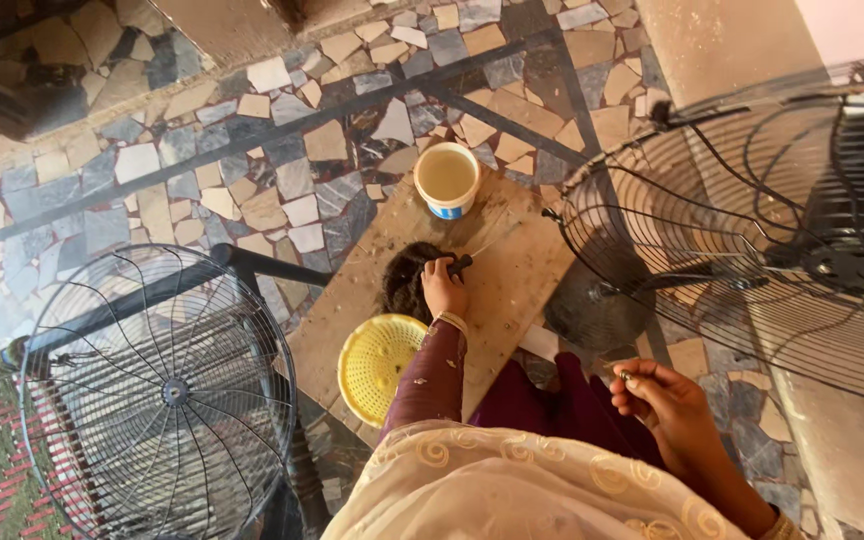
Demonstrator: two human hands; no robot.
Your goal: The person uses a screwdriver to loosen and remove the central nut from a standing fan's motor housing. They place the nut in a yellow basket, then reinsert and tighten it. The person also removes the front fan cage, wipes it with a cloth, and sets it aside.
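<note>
Gripping dark tool (pixel 457 265) w/ left hand (pixel 442 290) on board (pixel 512 280); right hand (pixel 667 395) pinching small screw (pixel 625 376)

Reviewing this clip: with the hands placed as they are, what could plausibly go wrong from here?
1. The right hand pinches a small dark part; dropped, it could vanish among the mosaic floor pieces.
2. The left hand works a dark-handled tool near the white cup of liquid; a knock might spill it over the wooden board.
</note>
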